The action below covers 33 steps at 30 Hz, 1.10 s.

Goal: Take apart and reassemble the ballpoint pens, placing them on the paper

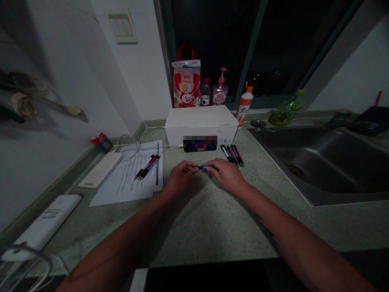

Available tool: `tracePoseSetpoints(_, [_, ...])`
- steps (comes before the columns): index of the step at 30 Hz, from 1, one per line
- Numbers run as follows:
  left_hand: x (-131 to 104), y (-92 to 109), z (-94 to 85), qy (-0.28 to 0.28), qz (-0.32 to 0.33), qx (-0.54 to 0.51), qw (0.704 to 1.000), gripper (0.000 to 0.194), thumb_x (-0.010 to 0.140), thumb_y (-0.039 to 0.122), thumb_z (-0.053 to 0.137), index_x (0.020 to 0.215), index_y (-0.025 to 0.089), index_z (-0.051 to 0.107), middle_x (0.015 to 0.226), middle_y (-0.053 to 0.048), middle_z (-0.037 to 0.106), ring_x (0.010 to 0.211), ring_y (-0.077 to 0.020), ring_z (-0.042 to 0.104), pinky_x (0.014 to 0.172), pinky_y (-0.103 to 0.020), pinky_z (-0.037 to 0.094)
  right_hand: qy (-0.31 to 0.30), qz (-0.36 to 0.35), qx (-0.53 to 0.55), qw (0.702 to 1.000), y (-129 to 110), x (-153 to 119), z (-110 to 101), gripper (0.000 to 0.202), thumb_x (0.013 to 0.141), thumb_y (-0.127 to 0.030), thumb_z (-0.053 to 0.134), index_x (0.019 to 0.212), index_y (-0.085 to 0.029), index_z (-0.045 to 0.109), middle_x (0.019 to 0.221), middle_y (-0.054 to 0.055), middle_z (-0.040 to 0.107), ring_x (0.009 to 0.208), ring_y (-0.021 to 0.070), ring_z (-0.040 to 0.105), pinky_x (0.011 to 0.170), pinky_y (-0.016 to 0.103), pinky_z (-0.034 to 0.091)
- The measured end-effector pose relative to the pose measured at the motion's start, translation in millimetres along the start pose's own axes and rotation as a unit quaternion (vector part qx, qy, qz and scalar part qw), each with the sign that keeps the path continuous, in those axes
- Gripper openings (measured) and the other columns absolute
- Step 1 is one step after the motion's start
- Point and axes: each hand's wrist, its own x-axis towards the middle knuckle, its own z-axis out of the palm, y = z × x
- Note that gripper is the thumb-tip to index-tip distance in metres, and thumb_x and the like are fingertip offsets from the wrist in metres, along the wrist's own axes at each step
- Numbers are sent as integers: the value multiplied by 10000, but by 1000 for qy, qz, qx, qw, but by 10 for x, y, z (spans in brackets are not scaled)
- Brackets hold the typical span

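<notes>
Between my two hands, above the middle of the counter, a blue and black pen (206,167) is held roughly level. My left hand (182,173) pinches its dark tip end. The blue barrel is gripped by my right hand (226,172), whose fingers partly cover the far end. Just behind my right hand, several pens (237,155) with white, red and blue barrels lie side by side. More pens (148,166), red and blue with black parts, rest on printed paper sheets (121,188) at the left.
A phone (200,145) leans on a white box (202,121), with a cable running left. Bottles and a red bag (187,83) stand behind. A steel sink (334,162) is at the right; a flat white box (101,169) and power strip (47,223) lie left.
</notes>
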Motion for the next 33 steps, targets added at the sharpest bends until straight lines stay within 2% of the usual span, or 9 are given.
tracePoseSetpoints(3, [1,7,-8,9,5,-1,1000,306,761,403,744,975,192,686,827,-36,735,788,-202,690,738,-324,535,6,1,4,1000,8,-2,1,175,1010,-254,566,1100,-238,716,1050,64,757,978,233,698,842,355,528])
tracePoseSetpoints(7, [7,17,-19,8,-3,18,1000,233,809,419,688,853,190,689,771,-39,719,745,-199,679,718,-323,526,-1,-5,0,1000,10,1,-3,175,1004,-255,576,1101,-235,720,1043,67,756,983,246,698,851,384,539])
tracePoseSetpoints(10, [14,19,-19,18,3,-2,1000,266,772,397,730,939,193,694,833,-44,735,775,-196,681,726,-317,526,-1,-12,4,1000,3,3,-8,189,1000,-240,570,1106,-247,726,1046,67,758,983,243,699,846,386,544])
tracePoseSetpoints(13, [15,14,-18,15,-15,-3,1000,271,806,452,682,873,189,691,770,-48,721,747,-203,678,718,-329,528,-2,-16,0,1000,-6,2,-12,191,1000,-242,568,1101,-251,730,1032,65,759,981,239,701,844,381,543])
tracePoseSetpoints(16, [13,2,-17,18,12,-6,1000,282,748,416,735,921,197,695,884,-54,744,833,-211,693,777,-332,537,-7,-11,-5,1000,-10,1,-11,183,1001,-242,572,1100,-247,726,1032,62,759,980,236,702,845,372,540])
tracePoseSetpoints(20, [18,-28,-13,2,-13,0,1000,257,808,444,668,872,195,682,787,-47,732,776,-209,693,754,-343,543,-9,-11,-11,1000,-4,0,0,179,1000,-246,578,1099,-237,726,1026,66,759,983,238,701,849,367,536])
tracePoseSetpoints(23, [22,-45,-6,11,7,5,1000,268,756,416,732,912,201,689,873,-50,748,825,-208,695,764,-331,539,-7,-10,-9,1000,4,-2,10,180,998,-252,580,1102,-242,727,1033,62,760,980,235,701,844,365,535])
tracePoseSetpoints(26, [19,-44,-1,16,-13,9,1000,284,798,462,694,898,196,691,801,-46,738,780,-209,691,729,-330,537,-6,-6,-5,1000,7,-3,12,180,1001,-254,576,1102,-243,724,1039,58,761,980,231,701,841,357,530])
tracePoseSetpoints(33, [4,-14,4,21,-4,-8,1000,252,794,431,713,882,196,693,819,-51,751,792,-208,699,747,-333,547,-10,0,-7,1000,5,-1,5,173,1004,-259,577,1100,-239,720,1040,63,759,982,238,698,840,362,527])
